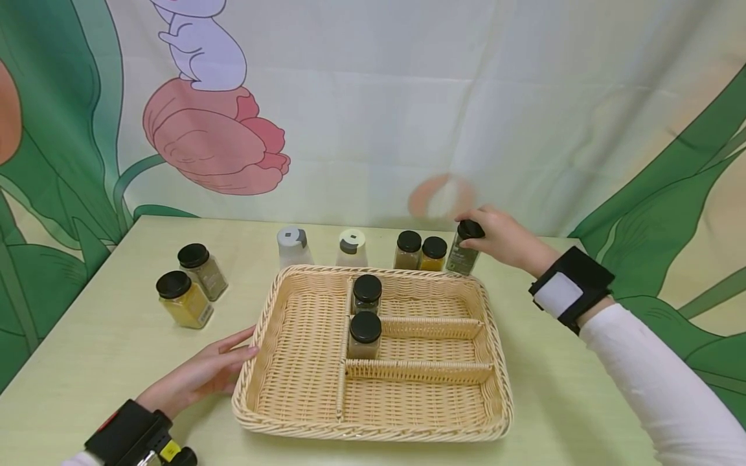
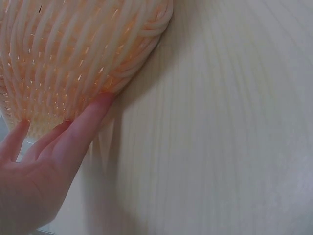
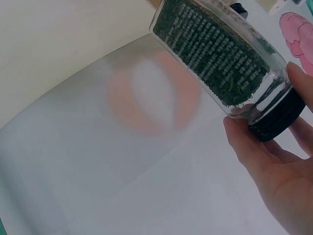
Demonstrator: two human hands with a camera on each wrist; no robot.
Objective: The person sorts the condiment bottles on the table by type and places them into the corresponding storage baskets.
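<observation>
My right hand point(image 1: 501, 236) pinches a glass spice jar of dried green herbs point(image 1: 462, 257) by its black lid, behind the basket's far right corner. In the right wrist view the jar point(image 3: 210, 54) tilts, with white print on its side and the fingers point(image 3: 249, 147) at its neck and lid. My left hand point(image 1: 201, 375) rests against the outside of the wicker basket point(image 1: 303, 362); its fairly straight fingers touch the woven wall point(image 2: 73, 63). Inside the basket, two black-lidded jars, a rear one point(image 1: 367, 294) and a front one point(image 1: 364, 336), stand by the long divider.
Behind the basket stand a brown spice jar point(image 1: 407, 251), a yellow spice jar point(image 1: 433, 254), a grey-capped bottle point(image 1: 293, 246) and a cream-capped bottle point(image 1: 352, 248). On the left are another yellow jar point(image 1: 185, 301) and a greyish-brown jar point(image 1: 204, 272). A printed curtain point(image 1: 361, 129) hangs behind the table.
</observation>
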